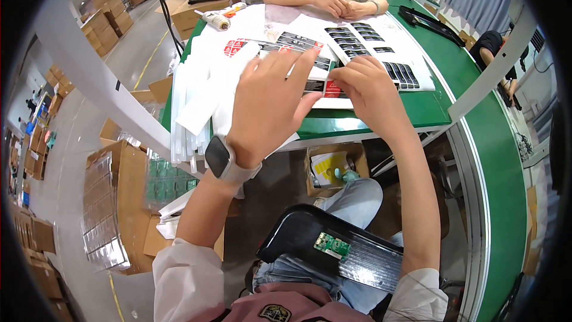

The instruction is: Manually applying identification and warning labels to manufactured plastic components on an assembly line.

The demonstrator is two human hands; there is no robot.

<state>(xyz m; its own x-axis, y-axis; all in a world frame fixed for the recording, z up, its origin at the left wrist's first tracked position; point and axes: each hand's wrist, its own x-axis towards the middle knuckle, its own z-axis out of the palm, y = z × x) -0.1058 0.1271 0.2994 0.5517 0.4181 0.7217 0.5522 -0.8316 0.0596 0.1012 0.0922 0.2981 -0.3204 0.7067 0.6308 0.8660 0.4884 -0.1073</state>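
Green desk point(476, 143) is filling the upper middle of the view, curving down the right side. A second person in a pale green top is sitting at its far end, 12 o'clock, with hands point(345, 6) folded together on the surface.

White label sheets point(381, 48) are lying across the desk, carrying rows of black stickers. The sheet being worked, a label sheet point(310, 62) with black and red stickers, is running with its long axis from about 10 o'clock to 4 o'clock, near end pointing toward the right hand.

A stack of long white strips point(190, 107) is lying at 9 o'clock of the left hand, overhanging the desk edge.

A black moulded panel point(304, 232) with a small green circuit board point(331, 245) is resting across the wearer's lap at 6 o'clock.

Left hand point(271, 104) is spread wide and flat, fingers fanned, pressing on the sheet; the sheet is showing past its fingertips at 12 to 1 o'clock. A grey wristwatch point(220, 160) is sitting on that wrist.

Right hand point(366, 89) is curled narrow, fingertips pinching at the sheet's near edge at its 9 o'clock; whether a sticker is gripped cannot be told.
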